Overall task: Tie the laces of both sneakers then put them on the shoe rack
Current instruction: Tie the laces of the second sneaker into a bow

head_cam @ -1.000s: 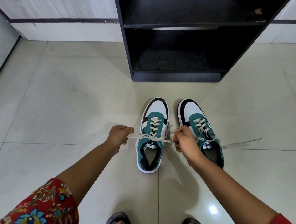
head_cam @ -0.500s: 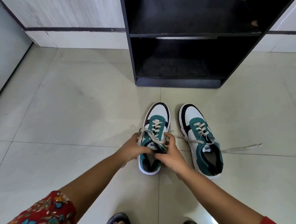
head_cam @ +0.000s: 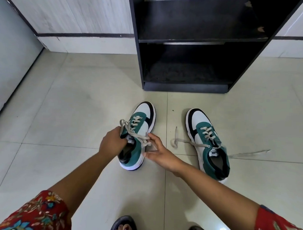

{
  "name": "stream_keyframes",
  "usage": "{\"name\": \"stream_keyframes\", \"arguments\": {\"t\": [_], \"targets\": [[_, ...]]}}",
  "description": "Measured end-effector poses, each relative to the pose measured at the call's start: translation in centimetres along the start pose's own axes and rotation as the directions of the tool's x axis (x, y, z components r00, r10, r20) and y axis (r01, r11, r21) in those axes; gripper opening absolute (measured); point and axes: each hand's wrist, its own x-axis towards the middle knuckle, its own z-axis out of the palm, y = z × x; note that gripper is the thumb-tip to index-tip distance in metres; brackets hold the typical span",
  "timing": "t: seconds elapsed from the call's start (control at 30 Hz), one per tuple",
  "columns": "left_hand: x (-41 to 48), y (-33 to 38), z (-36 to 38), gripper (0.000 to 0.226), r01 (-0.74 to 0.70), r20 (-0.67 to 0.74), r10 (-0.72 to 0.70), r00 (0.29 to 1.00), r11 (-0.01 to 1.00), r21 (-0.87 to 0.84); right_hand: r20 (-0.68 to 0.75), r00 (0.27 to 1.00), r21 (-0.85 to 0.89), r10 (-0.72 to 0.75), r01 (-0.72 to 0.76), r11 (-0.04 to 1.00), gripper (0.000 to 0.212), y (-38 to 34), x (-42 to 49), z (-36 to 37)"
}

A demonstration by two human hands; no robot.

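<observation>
While the left hand [head_cam: 112, 144] curls shut around the collar of the left sneaker [head_cam: 138, 136], fingers tucked into the shoe's opening beside the tongue, the right hand [head_cam: 160, 154] sits spread and loose against that same shoe's outer side, its fingertips touching the bow and clamping nothing. That sneaker looks tipped, its sole edge showing toward the right hand, toe pointing at the shoe rack [head_cam: 192, 47]. Count them: two hands, two sneakers, both on the tiled floor [head_cam: 61, 103] in front of the rack. Each shoe is teal, white and black with cream laces and a small label on the tongue. The left one's laces [head_cam: 138, 136] are gathered into loops over the tongue, one loop arching up past the left hand. The right sneaker [head_cam: 208, 144] stands flat, well apart from the first, and its laces [head_cam: 180, 141] trail loose across the tiles, one end curling left, the other running off right. The rack is black with two shelves, both bare. At the bottom edge, two sandalled feet [head_cam: 124, 225] and red floral sleeves [head_cam: 35, 214].
</observation>
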Motion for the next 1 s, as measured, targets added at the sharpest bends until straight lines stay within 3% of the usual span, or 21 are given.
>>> {"name": "stream_keyframes", "arguments": {"t": [0.07, 0.17, 0.23, 0.33, 0.4, 0.47, 0.6, 0.73, 0.87, 1.0], "targets": [[-0.3, -0.3, 0.3, 0.030, -0.001, 0.024, 0.002, 1.000, 1.000, -0.005, -0.065, 0.998, -0.071, 0.010, -0.014, 0.997, 0.063, 0.0, -1.0, -0.8], [-0.9, 0.1, 1.2, 0.051, -0.047, -0.005, 0.046, 0.999, 0.992, -0.117, -0.271, 0.962, -0.160, -0.034, -0.011, 0.987, 0.034, 0.5, -3.2, -3.1], [-1.3, 0.9, 1.7, 0.066, -0.140, -0.159, 0.122, 0.980, 0.984, -0.111, -0.435, 0.887, -0.297, -0.153, 0.019, 0.955, 0.023, 0.8, -4.9, -5.2], [-2.2, 3.0, 2.2, 0.066, -0.386, -0.333, 0.361, 0.871, 0.923, -0.008, -0.600, 0.734, -0.548, -0.316, -0.090, 0.832, 0.033, 1.6, -6.7, -8.5], [-2.9, 4.9, 3.0, 0.056, -0.498, -0.279, 0.467, 0.839, 0.866, -0.050, -0.657, 0.689, -0.561, -0.306, -0.176, 0.809, 0.047, 2.4, -7.6, -10.5], [-3.8, 6.7, 4.2, 0.047, -0.533, -0.142, 0.517, 0.844, 0.836, -0.129, -0.692, 0.684, -0.484, -0.229, -0.204, 0.851, 0.057, 3.3, -8.2, -12.0], [-4.5, 8.3, 6.4, 0.035, -0.431, 0.125, 0.474, 0.872, 0.862, -0.266, -0.643, 0.765, -0.231, -0.035, -0.150, 0.961, 0.066, 4.5, -8.3, -12.8], [-3.9, 8.6, 7.7, 0.033, -0.394, 0.217, 0.450, 0.866, 0.882, -0.260, -0.628, 0.764, -0.329, -0.150, -0.085, 0.941, 0.067, 5.4, -7.4, -12.2], [-3.0, 9.1, 8.5, 0.051, -0.502, 0.261, 0.536, 0.803, 0.844, -0.189, -0.678, 0.722, -0.209, -0.139, -0.008, 0.978, 0.069, 6.1, -6.2, -10.2], [-2.5, 9.8, 9.4, 0.053, -0.525, 0.339, 0.563, 0.754, 0.826, -0.204, -0.673, 0.717, -0.198, -0.185, 0.066, 0.978, 0.070, 6.5, -5.5, -8.9]]}}
